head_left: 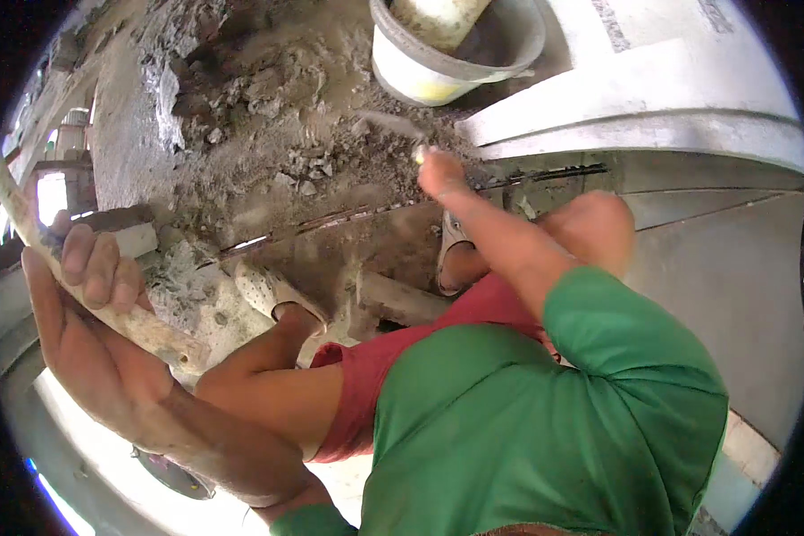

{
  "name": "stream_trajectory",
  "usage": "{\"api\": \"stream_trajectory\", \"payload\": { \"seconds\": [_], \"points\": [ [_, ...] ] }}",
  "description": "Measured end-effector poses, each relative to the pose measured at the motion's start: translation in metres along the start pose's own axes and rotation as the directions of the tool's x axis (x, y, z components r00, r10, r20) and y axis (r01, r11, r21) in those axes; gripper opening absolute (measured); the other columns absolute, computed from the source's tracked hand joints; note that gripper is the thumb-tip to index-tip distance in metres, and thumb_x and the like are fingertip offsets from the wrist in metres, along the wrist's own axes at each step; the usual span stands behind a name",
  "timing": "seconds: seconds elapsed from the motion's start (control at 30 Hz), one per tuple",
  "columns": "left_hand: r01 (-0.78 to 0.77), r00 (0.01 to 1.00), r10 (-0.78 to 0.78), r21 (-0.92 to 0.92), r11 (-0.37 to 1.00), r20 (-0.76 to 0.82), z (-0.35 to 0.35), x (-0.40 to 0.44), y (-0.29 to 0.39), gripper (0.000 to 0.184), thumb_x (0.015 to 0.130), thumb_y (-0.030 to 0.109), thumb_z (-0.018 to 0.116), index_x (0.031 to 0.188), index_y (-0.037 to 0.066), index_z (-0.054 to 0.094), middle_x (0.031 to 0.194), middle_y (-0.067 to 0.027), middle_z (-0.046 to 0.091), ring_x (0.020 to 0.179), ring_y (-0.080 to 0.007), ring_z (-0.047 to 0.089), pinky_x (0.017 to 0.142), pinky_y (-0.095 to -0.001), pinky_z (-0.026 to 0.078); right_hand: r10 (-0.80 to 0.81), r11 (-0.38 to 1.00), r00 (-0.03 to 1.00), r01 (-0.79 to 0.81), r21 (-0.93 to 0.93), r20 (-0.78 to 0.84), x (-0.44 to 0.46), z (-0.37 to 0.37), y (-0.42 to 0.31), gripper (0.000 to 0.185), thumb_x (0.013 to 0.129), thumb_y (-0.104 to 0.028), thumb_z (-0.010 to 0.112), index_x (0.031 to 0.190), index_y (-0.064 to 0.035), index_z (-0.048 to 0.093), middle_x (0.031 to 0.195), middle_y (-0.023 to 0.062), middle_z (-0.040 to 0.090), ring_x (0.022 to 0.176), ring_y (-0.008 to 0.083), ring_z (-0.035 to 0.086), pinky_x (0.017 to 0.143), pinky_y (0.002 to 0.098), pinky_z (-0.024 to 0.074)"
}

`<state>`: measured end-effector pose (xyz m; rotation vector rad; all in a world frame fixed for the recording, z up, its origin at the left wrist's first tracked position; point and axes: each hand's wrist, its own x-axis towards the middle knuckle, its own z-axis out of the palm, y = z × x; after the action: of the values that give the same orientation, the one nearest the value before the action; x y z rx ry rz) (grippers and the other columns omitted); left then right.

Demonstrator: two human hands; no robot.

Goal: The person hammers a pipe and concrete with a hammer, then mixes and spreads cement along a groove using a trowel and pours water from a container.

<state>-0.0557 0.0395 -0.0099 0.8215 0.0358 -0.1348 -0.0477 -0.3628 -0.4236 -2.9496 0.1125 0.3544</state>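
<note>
My left hand is closed around a long pale wooden pole, which slants across the left side of the view. My right hand grips a small trowel by its handle, a bit of yellow showing at the fist. The trowel's blade lies against a heap of wet grey mortar with lumps in it. Just beyond that hand stands a white bucket with a grey-smeared rim. A pale, dirty cylindrical container leans inside the bucket; its lower end is hidden.
A white curved ledge runs along the right, above smooth grey panels. My feet in light clogs are set apart on a mortar-splashed surface. A narrow dark gap crosses the floor between them and the mortar.
</note>
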Motion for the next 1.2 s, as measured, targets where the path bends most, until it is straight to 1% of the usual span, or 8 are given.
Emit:
{"api": "stream_trajectory", "payload": {
  "seconds": [0.33,0.4,0.47,0.53,0.6,0.73,1.1,1.2],
  "points": [
    [-0.060,0.995,0.064,0.049,0.997,-0.075,-0.010,-0.006,0.014,0.020,0.102,0.014,0.041,0.112,-0.004,0.043,0.080,-0.0026,0.038,0.066,-0.0115,0.038,0.057,-0.0259,0.034,0.501,0.759,0.864,-0.466,0.455,0.049,-0.100,0.055,-0.069,0.029,0.080,-0.015,0.063,0.104,0.0007,0.060,0.093,0.0238,0.065,0.088,0.0412,0.064,0.075,0.0490,0.0504],
    [-0.066,0.995,0.069,0.034,0.997,-0.072,-0.013,-0.010,0.017,0.022,0.101,0.010,0.041,0.116,-0.006,0.043,0.081,-0.0029,0.037,0.066,-0.0118,0.036,0.056,-0.0259,0.034,0.712,-0.025,0.500,-0.684,0.730,0.493,-0.086,0.081,-0.065,0.031,0.085,-0.015,0.061,0.107,0.0058,0.061,0.103,0.0255,0.065,0.083,0.0376,0.067,0.070,0.0483,0.0538],
    [-0.071,0.994,0.072,0.019,0.997,-0.076,-0.013,-0.015,0.020,0.023,0.100,0.008,0.041,0.117,-0.007,0.042,0.081,-0.0035,0.037,0.066,-0.0126,0.035,0.057,-0.0266,0.033,0.555,0.375,0.655,-0.747,0.549,0.512,-0.074,0.089,-0.057,0.025,0.086,-0.015,0.062,0.100,0.0055,0.064,0.097,0.0227,0.067,0.080,0.0316,0.068,0.066,0.0465,0.0545],
    [-0.097,0.993,0.094,-0.042,0.994,-0.066,-0.013,-0.020,0.023,0.025,0.098,0.003,0.039,0.120,-0.008,0.042,0.083,-0.0050,0.037,0.068,-0.0145,0.035,0.059,-0.0282,0.034,0.643,0.034,0.435,-0.838,0.544,0.630,-0.057,0.072,-0.084,0.022,0.087,-0.017,0.062,0.095,0.0023,0.067,0.091,0.0180,0.069,0.079,0.0278,0.068,0.066,0.0468,0.0542],
    [-0.116,0.983,0.117,0.015,0.993,-0.138,-0.011,-0.026,0.030,0.026,0.101,0.011,0.039,0.120,-0.007,0.042,0.083,-0.0041,0.038,0.068,-0.0138,0.036,0.060,-0.0286,0.034,0.450,0.742,0.727,-0.627,0.236,0.518,-0.016,0.184,-0.085,0.020,0.090,-0.020,0.058,0.094,-0.0041,0.069,0.094,0.0152,0.067,0.079,0.0255,0.064,0.070,0.0419,0.0496],
    [-0.089,0.994,0.087,-0.020,0.996,-0.059,-0.018,-0.032,0.031,0.030,0.105,0.019,0.039,0.121,-0.006,0.041,0.085,-0.0036,0.039,0.068,-0.0132,0.038,0.061,-0.0294,0.035,0.763,-0.431,0.131,-0.626,0.650,0.633,0.016,0.157,-0.205,0.038,0.089,-0.017,0.056,0.126,-0.0056,0.054,0.127,0.0144,0.057,0.108,0.0304,0.059,0.085,0.0421,0.0487],
    [-0.069,0.994,0.070,-0.025,0.997,0.078,-0.040,-0.033,0.044,0.030,0.097,0.002,0.033,0.126,-0.008,0.037,0.094,-0.0109,0.045,0.077,-0.0176,0.042,0.066,-0.0298,0.038,0.319,-0.174,0.639,-0.686,0.706,0.699,-0.084,-0.002,-0.147,0.015,0.087,-0.015,0.058,0.098,-0.0070,0.051,0.084,0.0086,0.054,0.069,0.0222,0.054,0.054,0.0396,0.0433],
    [-0.137,0.852,0.296,0.362,0.922,-0.432,0.013,-0.038,0.028,0.035,0.098,0.002,0.033,0.130,-0.010,0.033,0.096,-0.0147,0.047,0.080,-0.0198,0.043,0.068,-0.0304,0.039,0.337,0.112,0.727,-0.662,0.741,0.598,-0.109,-0.029,-0.095,0.016,0.088,-0.019,0.060,0.078,-0.0115,0.051,0.062,0.0005,0.048,0.048,0.0159,0.046,0.041,0.0360,0.0365]
  ]
}}
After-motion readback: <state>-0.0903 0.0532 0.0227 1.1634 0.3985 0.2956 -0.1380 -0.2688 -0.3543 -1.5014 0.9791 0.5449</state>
